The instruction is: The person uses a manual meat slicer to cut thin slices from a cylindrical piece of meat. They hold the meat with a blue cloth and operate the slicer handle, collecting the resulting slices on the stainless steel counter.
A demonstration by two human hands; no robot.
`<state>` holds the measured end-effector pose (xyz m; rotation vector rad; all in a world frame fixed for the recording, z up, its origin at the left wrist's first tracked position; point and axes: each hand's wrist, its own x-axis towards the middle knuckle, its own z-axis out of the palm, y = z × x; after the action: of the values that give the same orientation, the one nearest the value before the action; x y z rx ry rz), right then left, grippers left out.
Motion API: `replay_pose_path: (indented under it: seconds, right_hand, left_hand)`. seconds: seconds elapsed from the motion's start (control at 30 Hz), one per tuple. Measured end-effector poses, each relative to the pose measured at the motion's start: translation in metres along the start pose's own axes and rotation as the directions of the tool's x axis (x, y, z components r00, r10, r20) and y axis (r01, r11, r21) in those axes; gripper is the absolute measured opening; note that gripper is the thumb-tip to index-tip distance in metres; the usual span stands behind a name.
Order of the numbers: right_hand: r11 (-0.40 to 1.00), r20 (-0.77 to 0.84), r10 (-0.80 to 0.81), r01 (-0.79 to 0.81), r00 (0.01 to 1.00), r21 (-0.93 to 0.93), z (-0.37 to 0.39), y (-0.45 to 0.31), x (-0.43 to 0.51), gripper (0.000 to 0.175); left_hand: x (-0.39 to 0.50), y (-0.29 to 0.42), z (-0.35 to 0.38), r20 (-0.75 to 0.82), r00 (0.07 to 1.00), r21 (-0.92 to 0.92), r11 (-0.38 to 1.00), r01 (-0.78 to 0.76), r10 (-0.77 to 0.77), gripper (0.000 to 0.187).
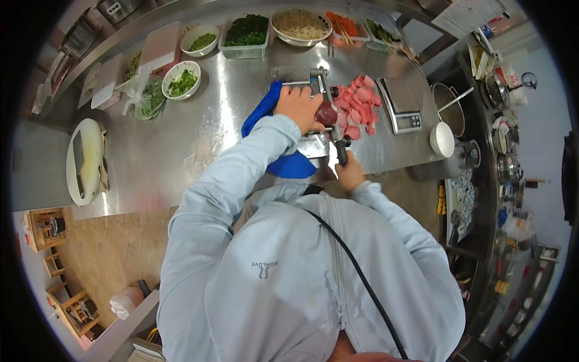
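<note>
On the steel worktable stands a hand-operated meat slicer (316, 147) with a metal bed. My left hand (298, 107) presses on a dark red block of meat (326, 114) that lies against the slicer's blade side. At the near right end, my right hand (349, 173) grips the slicer's black handle (341, 153). Thin pink meat slices (359, 103) are heaped just right of the blade. A blue cloth (291, 166) lies under and along the left of the slicer, partly hidden by my left forearm.
A digital scale (402, 106) sits right of the slices. Along the back are a bowl of bean sprouts (301, 29), a tub of chopped greens (244, 38) and shredded carrot (346, 27). Far left, a knife (79, 158) rests on a white cutting board (90, 167). A white bowl (442, 139) overhangs the right edge.
</note>
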<state>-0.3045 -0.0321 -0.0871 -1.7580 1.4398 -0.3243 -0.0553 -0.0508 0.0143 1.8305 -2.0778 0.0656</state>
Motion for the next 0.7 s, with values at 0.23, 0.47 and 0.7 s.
replay_pose_path:
  seconds: [0.23, 0.47, 0.7]
  right_hand:
    - [0.991, 0.133, 0.124, -0.13, 0.983, 0.032, 0.006, -0.005, 0.001, 0.036]
    - [0.857, 0.377, 0.185, -0.337, 0.907, 0.391, -0.057, -0.07, -0.018, 0.027]
    - [0.958, 0.443, 0.229, -0.281, 0.867, 0.056, -0.13, -0.157, -0.002, 0.031]
  left_hand:
    - [-0.008, -0.006, 0.002, 0.056, 0.997, -0.025, 0.999, 0.048, -0.047, 0.07]
    - [-0.023, -0.025, -0.011, 0.132, 0.986, -0.122, 0.985, 0.121, -0.105, 0.063]
    - [-0.039, -0.036, -0.008, 0.06, 0.995, -0.191, 0.977, 0.094, -0.084, 0.07]
